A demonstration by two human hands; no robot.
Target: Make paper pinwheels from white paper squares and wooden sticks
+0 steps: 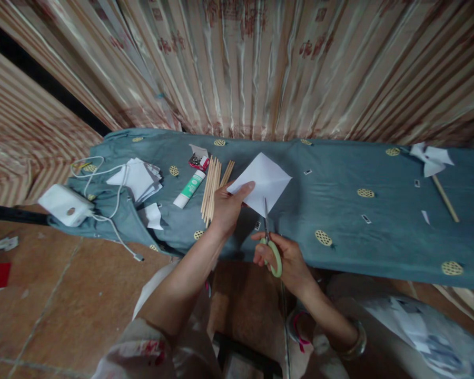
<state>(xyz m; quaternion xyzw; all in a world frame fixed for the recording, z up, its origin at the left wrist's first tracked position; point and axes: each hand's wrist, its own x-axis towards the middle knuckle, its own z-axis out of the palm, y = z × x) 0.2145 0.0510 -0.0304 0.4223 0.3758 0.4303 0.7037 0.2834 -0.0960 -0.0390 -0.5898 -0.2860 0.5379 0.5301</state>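
Step, as judged: cutting. Left hand [226, 209] grip pinches white paper [266, 179] above the counter [335, 208]; right hand [288, 259] grip holds scissors [267, 229] (blades at near corner). Next snip calls for steady paper.

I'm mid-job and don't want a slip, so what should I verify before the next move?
1. White sheet held: ok, left grip has it, thumb on top.
2. Scissors held: ok, right grip has the green handle.
3. Blades at the sheet: ok, they meet its near corner.
4. Left thumb clear of the blades: ok, it lies to their left.
5. Left fingers beneath clear: cannot tell, the sheet hides them.
6. Small red box closed: not ok, it's open, with metallic bits showing.
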